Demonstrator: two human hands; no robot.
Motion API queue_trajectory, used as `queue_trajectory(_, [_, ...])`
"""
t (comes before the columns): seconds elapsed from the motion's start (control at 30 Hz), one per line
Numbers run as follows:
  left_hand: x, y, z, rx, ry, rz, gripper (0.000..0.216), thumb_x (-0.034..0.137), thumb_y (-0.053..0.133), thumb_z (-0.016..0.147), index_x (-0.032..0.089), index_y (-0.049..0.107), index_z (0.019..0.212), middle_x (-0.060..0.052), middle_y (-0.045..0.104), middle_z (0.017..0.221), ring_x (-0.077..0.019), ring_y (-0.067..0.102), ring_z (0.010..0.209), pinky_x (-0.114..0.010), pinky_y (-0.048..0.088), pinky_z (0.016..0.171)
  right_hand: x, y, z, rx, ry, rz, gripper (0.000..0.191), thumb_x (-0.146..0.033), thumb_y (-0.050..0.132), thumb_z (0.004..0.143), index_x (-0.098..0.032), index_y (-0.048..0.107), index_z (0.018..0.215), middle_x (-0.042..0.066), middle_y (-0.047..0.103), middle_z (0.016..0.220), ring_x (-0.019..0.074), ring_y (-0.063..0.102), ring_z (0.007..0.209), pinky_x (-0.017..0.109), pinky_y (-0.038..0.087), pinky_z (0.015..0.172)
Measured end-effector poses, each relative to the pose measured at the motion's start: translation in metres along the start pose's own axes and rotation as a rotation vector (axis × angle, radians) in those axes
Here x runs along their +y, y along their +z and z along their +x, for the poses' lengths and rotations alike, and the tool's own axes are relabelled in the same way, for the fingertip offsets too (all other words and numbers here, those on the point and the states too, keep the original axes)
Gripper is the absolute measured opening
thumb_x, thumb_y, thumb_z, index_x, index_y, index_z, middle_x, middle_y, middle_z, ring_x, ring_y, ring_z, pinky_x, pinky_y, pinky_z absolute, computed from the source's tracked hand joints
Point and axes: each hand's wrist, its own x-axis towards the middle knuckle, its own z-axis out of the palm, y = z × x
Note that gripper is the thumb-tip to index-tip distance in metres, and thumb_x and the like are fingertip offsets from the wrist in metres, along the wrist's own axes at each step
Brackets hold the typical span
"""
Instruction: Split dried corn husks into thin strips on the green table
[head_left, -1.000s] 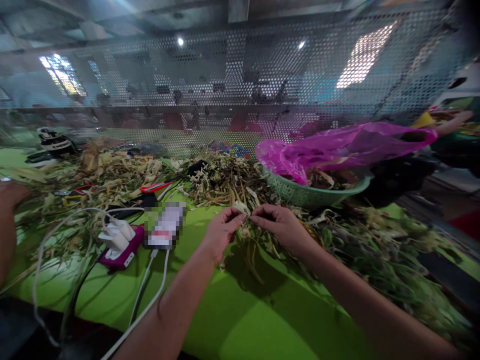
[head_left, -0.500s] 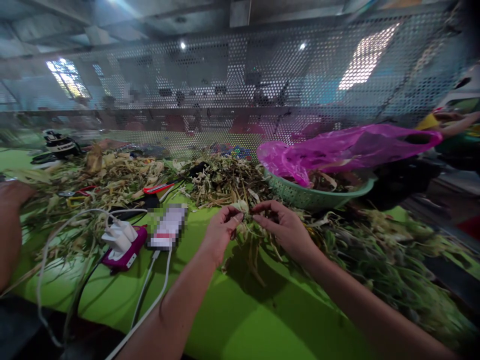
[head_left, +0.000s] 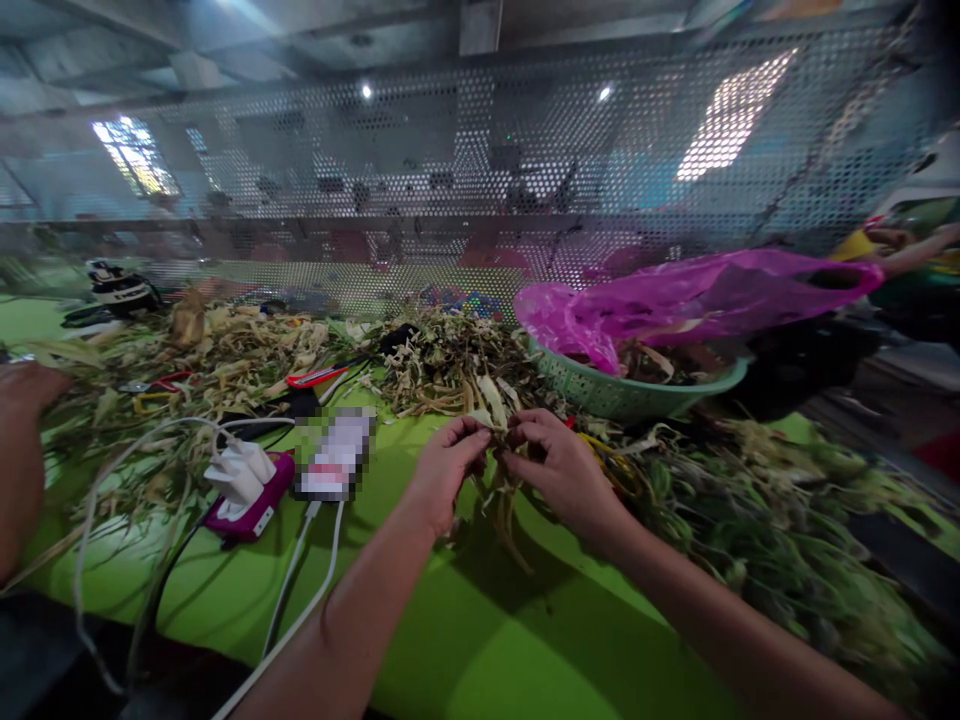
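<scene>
My left hand [head_left: 448, 468] and my right hand [head_left: 553, 463] meet over a bright green table [head_left: 480, 640]. Both pinch the same wilted plant stem [head_left: 496, 452], whose pale leaf sticks up between the fingertips while its stalks hang down. Just behind it lies a heap of dried leaves and stalks [head_left: 442, 365]. To my right spreads a pile of green stems [head_left: 757, 520].
A teal basket [head_left: 637, 392] under a pink plastic bag [head_left: 690, 295] stands at the back right. A pink power strip with white plugs [head_left: 246, 487] and cables lies left, with scissors [head_left: 319, 376] behind. Another person's arm [head_left: 19, 440] rests at far left. A perforated metal screen [head_left: 480, 180] closes the back.
My hands have drawn closer together and slightly lower, fingers closing tighter round the stem. Its pale leaf now points upward.
</scene>
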Motion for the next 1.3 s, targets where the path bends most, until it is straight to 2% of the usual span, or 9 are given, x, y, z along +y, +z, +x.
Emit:
queue_trajectory(0.17, [0.007,-0.002,-0.002,-0.109,-0.017,0.098,0.018,0.028,0.068,0.071,0.016,0.065,0.085,-0.001,0.059,0.078,-0.0096,0.050,0.065,-0.021,0.036,0.057,-0.004,-0.003,-0.001,-0.044,-0.074,-0.089,0.008,-0.022,0.062,0.078,-0.019,0.063,0.071,0.006,0.059,0.093,0.0195,0.059,0.083,0.030,0.044,0.073])
queue_trajectory(0.37, [0.004,-0.005,0.002,0.004,0.132,0.397,0.025,0.039,0.071,0.071,0.017,0.061,0.072,0.002,0.052,0.065,-0.0094,0.040,0.060,-0.025,0.029,0.055,-0.005,-0.002,-0.004,-0.073,-0.100,-0.197,0.009,-0.021,0.058,0.082,-0.020,0.060,0.073,0.005,0.060,0.091,0.0178,0.059,0.077,0.029,0.044,0.070])
queue_trajectory(0.5, [0.003,-0.003,0.002,0.066,0.093,0.273,0.029,0.040,0.074,0.067,0.016,0.058,0.067,0.004,0.049,0.061,-0.0082,0.037,0.056,-0.024,0.027,0.054,-0.006,0.000,-0.005,-0.080,-0.142,-0.253,0.009,-0.017,0.055,0.083,-0.020,0.059,0.076,0.005,0.060,0.091,0.0173,0.058,0.079,0.027,0.043,0.071])
queue_trajectory(0.63, [0.002,-0.002,0.001,0.098,0.055,0.147,0.031,0.039,0.076,0.065,0.016,0.057,0.068,0.004,0.049,0.062,-0.0056,0.037,0.053,-0.021,0.026,0.049,-0.006,0.001,-0.005,-0.084,-0.129,-0.228,0.006,-0.017,0.057,0.083,-0.019,0.059,0.077,0.003,0.061,0.083,0.0167,0.057,0.075,0.026,0.040,0.067])
queue_trajectory(0.83, [0.002,-0.007,0.003,0.031,-0.050,0.087,0.032,0.037,0.079,0.061,0.016,0.060,0.075,0.001,0.058,0.066,-0.0098,0.052,0.058,-0.022,0.041,0.057,-0.003,0.003,-0.007,-0.090,-0.076,-0.226,0.007,-0.017,0.057,0.081,-0.020,0.059,0.075,0.001,0.062,0.077,0.0166,0.058,0.072,0.025,0.039,0.062])
queue_trajectory(1.0, [-0.002,-0.012,0.008,0.034,0.035,0.118,0.029,0.035,0.077,0.065,0.015,0.061,0.078,0.000,0.061,0.071,-0.0097,0.054,0.063,-0.022,0.044,0.061,0.000,0.005,-0.008,-0.121,-0.150,-0.318,0.006,-0.019,0.054,0.084,-0.020,0.060,0.083,0.003,0.064,0.084,0.0178,0.061,0.076,0.027,0.044,0.066])
queue_trajectory(1.07, [-0.002,-0.013,0.009,0.062,0.051,0.142,0.029,0.036,0.076,0.066,0.015,0.059,0.076,0.001,0.058,0.068,-0.0087,0.051,0.058,-0.021,0.042,0.056,0.000,0.003,-0.008,-0.080,-0.205,-0.349,0.008,-0.020,0.055,0.085,-0.021,0.061,0.091,0.006,0.066,0.097,0.0192,0.063,0.085,0.028,0.046,0.072])
queue_trajectory(1.2, [0.000,-0.012,0.010,0.107,0.037,0.159,0.030,0.040,0.073,0.067,0.017,0.057,0.077,0.003,0.055,0.065,-0.0079,0.049,0.052,-0.021,0.040,0.050,-0.002,-0.001,-0.006,0.027,-0.353,-0.409,0.022,-0.021,0.057,0.086,-0.023,0.059,0.108,0.009,0.058,0.125,0.0234,0.059,0.109,0.034,0.047,0.085])
queue_trajectory(1.3, [0.001,-0.013,0.010,0.121,0.048,0.120,0.030,0.041,0.073,0.067,0.018,0.056,0.076,0.003,0.057,0.068,-0.0089,0.052,0.056,-0.022,0.042,0.053,-0.004,0.000,-0.006,-0.025,-0.485,-0.452,0.024,-0.019,0.054,0.088,-0.026,0.059,0.110,0.007,0.061,0.121,0.0238,0.058,0.109,0.037,0.045,0.086])
